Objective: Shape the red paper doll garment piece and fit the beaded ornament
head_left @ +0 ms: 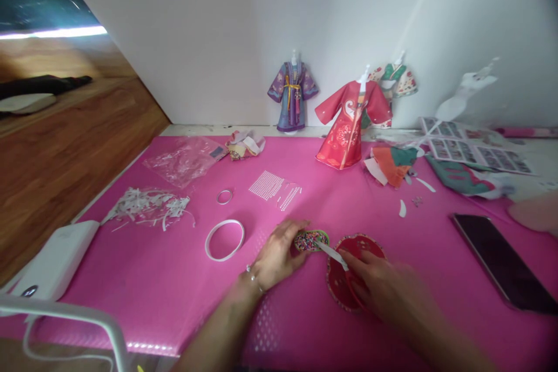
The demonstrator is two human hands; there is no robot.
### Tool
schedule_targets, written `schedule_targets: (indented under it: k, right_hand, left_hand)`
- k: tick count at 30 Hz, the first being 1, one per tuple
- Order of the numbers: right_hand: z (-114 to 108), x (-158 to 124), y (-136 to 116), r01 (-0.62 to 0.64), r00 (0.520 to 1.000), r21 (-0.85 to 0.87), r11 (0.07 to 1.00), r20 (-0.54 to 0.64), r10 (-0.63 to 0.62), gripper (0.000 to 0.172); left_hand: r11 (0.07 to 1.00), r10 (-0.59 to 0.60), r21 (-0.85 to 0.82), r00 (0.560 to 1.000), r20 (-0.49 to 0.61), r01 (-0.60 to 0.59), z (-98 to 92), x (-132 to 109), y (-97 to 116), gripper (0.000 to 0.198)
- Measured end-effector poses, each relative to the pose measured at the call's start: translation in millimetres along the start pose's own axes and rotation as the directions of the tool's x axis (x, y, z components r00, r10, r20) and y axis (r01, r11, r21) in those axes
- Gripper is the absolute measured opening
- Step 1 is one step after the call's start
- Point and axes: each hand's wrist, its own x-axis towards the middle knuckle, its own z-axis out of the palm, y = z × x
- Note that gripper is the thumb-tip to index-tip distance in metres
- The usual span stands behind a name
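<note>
My left hand (281, 250) is curled around the left side of a small green-rimmed oval piece (310, 240), its thumb and fingers at the edge. Tiny multicoloured beads fill its face; whether it is a shallow dish or a flat piece I cannot tell. In my right hand (375, 282) is a pair of red-handled scissors (335, 255), blades together, the tip reaching over the beads at the green rim. Under the scissors and right hand lies a red scalloped piece (337, 282) with a beaded edge, partly hidden by the hand.
Doll robes in purple (293, 96) and red (344, 122) stand at the wall. A phone (501, 261) lies right. Tape rolls (208, 241), a pearl sticker sheet (267, 185), a bag of scraps (150, 207) and a white power bank (58, 258) are left.
</note>
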Motion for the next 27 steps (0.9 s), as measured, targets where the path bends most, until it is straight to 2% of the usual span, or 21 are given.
schedule_targets:
  k: [15,22,27]
  right_hand:
    - [0,0,1,0.009,1.000,0.011,1.000,0.002,-0.009,0.040]
    - [4,-4,8,0.034,0.999,0.076,0.997,-0.021,-0.033,0.040]
    - [1,-8,12,0.034,0.998,0.081,0.996,-0.046,-0.030,0.039]
  left_hand:
    - [1.000,0.022,0.009,1.000,-0.001,-0.022,1.3,-1,-2,0.053]
    - [1.000,0.016,0.018,1.000,0.002,-0.016,1.5,-1,-3,0.056]
    - [0.998,0.025,0.051,1.000,0.011,-0.025,0.9,0,-1,0.046]
